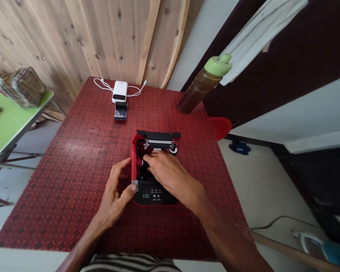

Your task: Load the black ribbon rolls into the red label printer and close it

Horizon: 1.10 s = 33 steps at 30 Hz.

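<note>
Machine: it sits in front of me on the bench (81,181), a red-and-black machine (147,185) with its lid (158,135) raised along the far side.
Step in hand: I judge I am working inside the open bay, one hand in it and the other steadying the body.
Right hand: my right hand (171,172) reaches into the bay, fingers bent down; they hide what they touch, so I cannot tell whether they pinch anything.
Left hand: my left hand (113,200) is spread at the machine's left side, thumb on the grey tab (135,183) at its near-left corner.
Next move: it seems to call for small fingertip motions in a tight bay, with the body kept from sliding.
Bay: a roller (160,145) spans it below the lid; the rest is mostly covered by my hand.
Film: a dark, shiny film (121,112), partly curled, lies beyond the machine, leftward.
Power bank: the white power bank (120,88) is just past the film, with a white cable (134,94) beside it.
Bottle: a brown bottle (196,88) stands beyond the machine, rightward, its green cap on; I cannot tell how full.
Bag: a checked bag (28,87) sits far left of the machine, contents hidden.
</note>
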Motion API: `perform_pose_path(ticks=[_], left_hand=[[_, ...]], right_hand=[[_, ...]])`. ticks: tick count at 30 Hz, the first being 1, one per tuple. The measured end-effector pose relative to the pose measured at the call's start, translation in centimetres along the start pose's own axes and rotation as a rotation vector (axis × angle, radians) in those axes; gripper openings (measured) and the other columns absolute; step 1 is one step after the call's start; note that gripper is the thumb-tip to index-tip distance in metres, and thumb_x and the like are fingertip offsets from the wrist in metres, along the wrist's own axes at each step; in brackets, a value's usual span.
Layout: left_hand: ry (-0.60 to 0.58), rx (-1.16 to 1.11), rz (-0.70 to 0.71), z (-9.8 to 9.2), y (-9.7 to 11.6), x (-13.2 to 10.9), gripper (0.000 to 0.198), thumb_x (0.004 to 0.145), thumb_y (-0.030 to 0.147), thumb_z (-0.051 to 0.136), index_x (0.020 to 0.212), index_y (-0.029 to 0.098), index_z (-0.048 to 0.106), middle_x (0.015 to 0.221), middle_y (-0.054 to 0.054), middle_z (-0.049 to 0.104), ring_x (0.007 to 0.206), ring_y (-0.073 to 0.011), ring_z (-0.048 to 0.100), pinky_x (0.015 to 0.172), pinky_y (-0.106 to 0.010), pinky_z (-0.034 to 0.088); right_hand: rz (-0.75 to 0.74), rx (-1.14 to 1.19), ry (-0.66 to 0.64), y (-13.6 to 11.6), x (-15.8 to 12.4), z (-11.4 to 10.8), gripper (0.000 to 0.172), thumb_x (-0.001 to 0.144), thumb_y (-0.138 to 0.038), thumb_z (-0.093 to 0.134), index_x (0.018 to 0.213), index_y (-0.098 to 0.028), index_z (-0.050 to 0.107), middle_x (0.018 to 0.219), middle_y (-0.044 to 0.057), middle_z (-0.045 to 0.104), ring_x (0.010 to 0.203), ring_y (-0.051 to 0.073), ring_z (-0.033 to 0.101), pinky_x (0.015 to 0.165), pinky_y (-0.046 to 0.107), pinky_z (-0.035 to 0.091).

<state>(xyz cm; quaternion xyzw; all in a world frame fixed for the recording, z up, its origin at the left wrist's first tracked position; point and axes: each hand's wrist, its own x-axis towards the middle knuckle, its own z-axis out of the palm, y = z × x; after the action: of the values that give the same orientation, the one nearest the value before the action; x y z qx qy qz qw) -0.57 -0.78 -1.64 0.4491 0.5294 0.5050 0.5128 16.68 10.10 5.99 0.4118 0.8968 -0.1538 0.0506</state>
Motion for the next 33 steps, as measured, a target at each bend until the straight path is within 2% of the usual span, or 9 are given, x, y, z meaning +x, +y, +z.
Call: perform_pose_path(ticks=[5, 10, 13, 16, 19, 22, 26, 30, 33], left_hand=[[0.001, -0.002, -0.010, -0.1, -0.1, 0.0, 0.067, 0.097, 0.055, 0.073, 0.157, 0.030, 0.060, 0.147, -0.014, 0.066, 0.136, -0.0385, 0.062, 0.112, -0.059, 0.053], [-0.019, 0.009, 0.021, -0.3, -0.6, 0.0, 0.065, 0.099, 0.053, 0.071, 0.159, 0.031, 0.057, 0.155, -0.014, 0.064, 0.144, -0.0389, 0.059, 0.121, -0.061, 0.046], [-0.037, 0.015, 0.035, -0.3, -0.5, -0.1, 0.065, 0.102, 0.054, 0.068, 0.161, 0.030, 0.054, 0.157, -0.014, 0.062, 0.146, -0.0381, 0.059, 0.125, -0.062, 0.042], [-0.052, 0.009, 0.005, -0.4, 0.2, -0.2, 0.064, 0.102, 0.054, 0.069, 0.160, 0.029, 0.056, 0.157, -0.014, 0.063, 0.145, -0.0383, 0.060, 0.123, -0.061, 0.044], [-0.049, 0.030, -0.037, -0.9, 1.2, 0.0, 0.063, 0.102, 0.055, 0.069, 0.157, 0.028, 0.059, 0.157, -0.014, 0.064, 0.146, -0.0399, 0.060, 0.120, -0.062, 0.048], [0.049, 0.100, 0.010, -1.7, 2.1, 1.4, 0.061, 0.100, 0.058, 0.070, 0.153, 0.028, 0.062, 0.157, -0.014, 0.065, 0.145, -0.0403, 0.060, 0.117, -0.061, 0.051], [0.159, 0.189, 0.171, -2.2, 3.8, 5.0, 0.057, 0.101, 0.059, 0.069, 0.149, 0.028, 0.065, 0.154, -0.013, 0.067, 0.141, -0.0376, 0.063, 0.115, -0.058, 0.053], [0.125, 0.212, 0.301, -1.6, 5.6, 8.0, 0.053, 0.102, 0.056, 0.069, 0.148, 0.029, 0.067, 0.151, -0.010, 0.070, 0.138, -0.0328, 0.065, 0.114, -0.053, 0.053], [0.105, 0.228, 0.350, -0.8, 6.6, 8.8, 0.043, 0.107, 0.053, 0.064, 0.142, 0.029, 0.072, 0.146, -0.008, 0.072, 0.135, -0.0285, 0.065, 0.113, -0.046, 0.052]], right_hand=[[-0.019, 0.030, -0.010, 0.7, 0.5, 0.8, 0.030, 0.100, 0.002, 0.054, 0.110, -0.016, 0.076, 0.108, 0.013, 0.082, 0.096, 0.025, 0.078, 0.082, 0.036, 0.056], [-0.053, 0.074, 0.045, 1.0, 0.0, 1.6, 0.030, 0.104, -0.001, 0.051, 0.117, -0.016, 0.074, 0.121, 0.014, 0.079, 0.116, 0.027, 0.075, 0.100, 0.041, 0.058], [-0.082, 0.148, 0.093, 1.5, -0.7, 1.5, 0.037, 0.102, 0.004, 0.049, 0.120, -0.016, 0.075, 0.124, 0.014, 0.079, 0.125, 0.027, 0.072, 0.109, 0.044, 0.057], [-0.145, 0.276, 0.159, 2.1, -2.1, 0.8, 0.046, 0.101, 0.008, 0.048, 0.124, -0.019, 0.077, 0.128, 0.010, 0.080, 0.124, 0.023, 0.073, 0.112, 0.042, 0.058], [-0.247, 0.358, 0.224, 2.6, -3.8, 0.2, 0.033, 0.105, -0.001, 0.058, 0.124, -0.019, 0.079, 0.127, 0.008, 0.082, 0.120, 0.022, 0.075, 0.112, 0.041, 0.059], [-0.270, 0.375, 0.245, 2.7, -4.7, 0.2, 0.021, 0.105, -0.007, 0.067, 0.113, -0.020, 0.081, 0.114, 0.006, 0.084, 0.111, 0.023, 0.074, 0.104, 0.041, 0.061], [-0.260, 0.372, 0.242, 2.6, -4.3, 0.9, 0.018, 0.107, -0.008, 0.066, 0.101, -0.018, 0.080, 0.098, 0.005, 0.081, 0.097, 0.022, 0.071, 0.095, 0.040, 0.060], [-0.276, 0.333, 0.293, 2.5, -3.9, 1.6, 0.019, 0.107, -0.009, 0.066, 0.096, -0.018, 0.077, 0.095, 0.004, 0.078, 0.096, 0.022, 0.069, 0.092, 0.040, 0.059], [-0.286, 0.312, 0.416, 2.2, -4.3, 1.7, 0.022, 0.109, -0.007, 0.062, 0.092, -0.017, 0.074, 0.090, 0.004, 0.074, 0.091, 0.021, 0.067, 0.089, 0.039, 0.060]])
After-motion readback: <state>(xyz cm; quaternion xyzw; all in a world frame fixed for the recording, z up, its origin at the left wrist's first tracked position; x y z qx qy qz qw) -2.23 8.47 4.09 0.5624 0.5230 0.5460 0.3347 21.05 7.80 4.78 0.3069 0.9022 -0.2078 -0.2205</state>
